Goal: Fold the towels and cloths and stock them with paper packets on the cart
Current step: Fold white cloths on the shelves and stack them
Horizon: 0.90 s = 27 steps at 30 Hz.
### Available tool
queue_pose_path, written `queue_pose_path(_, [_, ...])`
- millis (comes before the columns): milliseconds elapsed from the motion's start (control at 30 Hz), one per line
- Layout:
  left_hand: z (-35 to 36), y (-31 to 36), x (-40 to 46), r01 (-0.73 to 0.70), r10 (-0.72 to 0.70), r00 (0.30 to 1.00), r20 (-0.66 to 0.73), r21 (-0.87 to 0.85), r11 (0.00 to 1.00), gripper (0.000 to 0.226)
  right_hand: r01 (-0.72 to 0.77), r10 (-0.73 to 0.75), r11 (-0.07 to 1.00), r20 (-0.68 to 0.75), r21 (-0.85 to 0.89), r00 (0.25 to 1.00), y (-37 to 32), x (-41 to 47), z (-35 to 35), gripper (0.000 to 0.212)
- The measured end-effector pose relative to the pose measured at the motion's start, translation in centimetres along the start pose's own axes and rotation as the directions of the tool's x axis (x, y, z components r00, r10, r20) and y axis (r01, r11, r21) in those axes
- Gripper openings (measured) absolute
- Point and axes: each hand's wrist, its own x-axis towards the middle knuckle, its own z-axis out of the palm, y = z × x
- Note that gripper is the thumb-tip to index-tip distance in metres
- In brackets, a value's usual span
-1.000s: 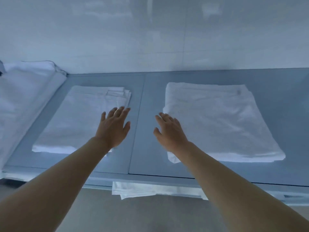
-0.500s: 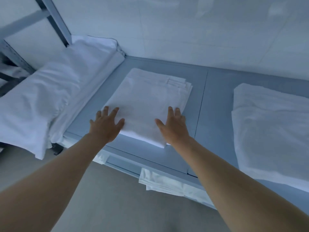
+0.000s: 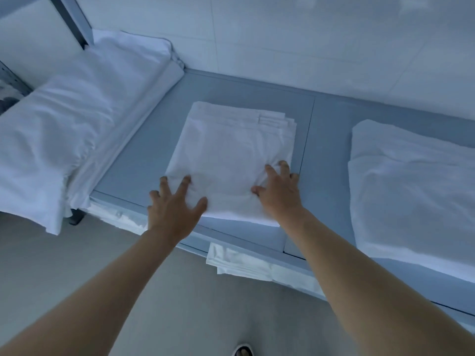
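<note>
Head view: two hands, left hand (image 3: pixel 172 210), right hand (image 3: pixel 279 194), grip one folded towel (image 3: pixel 231 152).

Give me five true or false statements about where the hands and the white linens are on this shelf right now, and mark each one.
1. Both hands are on the middle folded towel. True: the left hand and right hand grip its near corners.
2. A shoe tip shows on the floor. True.
3. The right folded towel is stacked on the middle one. False: it lies apart, with bare shelf between them.
4. The bulky white bundle lies to the right. False: it is at the left end.
5. The right hand holds a paper packet. False: it grips the towel only.
</note>
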Motion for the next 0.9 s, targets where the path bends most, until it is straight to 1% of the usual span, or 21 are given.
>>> queue_pose_path(167, [0.6,2.4,-6.2,0.029,-0.029,0.998,0.049,-0.009,1.000,0.085,-0.007,0.007,1.000,0.021,-0.013,1.000,3.2,-4.7,-1.4,0.070])
queue_pose_path(233, [0.2,3.2,-8.1,0.045,-0.043,0.995,0.085,-0.021,0.999,0.084,-0.031,0.031,0.999,0.041,-0.017,0.999,4.1,-6.4,-2.1,0.069])
queue_pose_path(333, [-0.6,3.6,-10.3,0.024,-0.022,0.992,0.127,-0.011,1.000,0.077,-0.063,0.063,0.998,0.058,0.002,0.996,5.3,-8.5,-3.1,0.071])
queue_pose_path(400, [-1.1,3.2,-10.4,0.034,-0.029,0.989,0.144,-0.034,0.999,0.065,-0.096,0.093,0.995,0.067,0.039,0.993,6.3,-9.3,-3.5,0.078])
queue_pose_path(467, [-1.7,2.8,-8.8,0.060,-0.042,0.985,0.165,-0.102,0.993,0.061,-0.167,0.161,0.979,0.059,0.117,0.985,6.8,-9.0,-3.9,0.092])
queue_pose_path(533, [-2.2,2.8,-6.1,0.065,-0.035,0.981,0.192,-0.155,0.986,0.072,-0.265,0.265,0.941,0.030,0.210,0.964,6.7,-7.9,-4.4,0.104])
queue_pose_path(600, [-2.4,3.6,-3.7,0.060,-0.019,0.979,0.202,-0.199,0.978,0.086,-0.353,0.357,0.893,0.040,0.278,0.933,5.9,-6.5,-4.6,0.115])
queue_pose_path(700, [-2.1,5.0,-1.3,0.112,-0.069,0.976,0.205,-0.205,0.972,0.096,-0.403,0.392,0.870,0.097,0.286,0.915,4.4,-4.9,-4.2,0.130])
queue_pose_path(767, [-1.6,5.2,-0.5,0.161,-0.120,0.970,0.210,-0.191,0.968,0.100,-0.405,0.401,0.869,0.074,0.283,0.913,3.7,-4.4,-3.7,0.128])
queue_pose_path(833, [-1.3,4.8,0.0,0.188,-0.143,0.966,0.214,-0.207,0.960,0.095,-0.393,0.402,0.870,0.031,0.297,0.915,3.7,-4.0,-3.5,0.117])
queue_pose_path(900, [-1.3,4.4,0.6,0.207,-0.154,0.962,0.225,-0.234,0.950,0.089,-0.379,0.391,0.871,0.027,0.313,0.920,4.1,-3.7,-3.7,0.112])
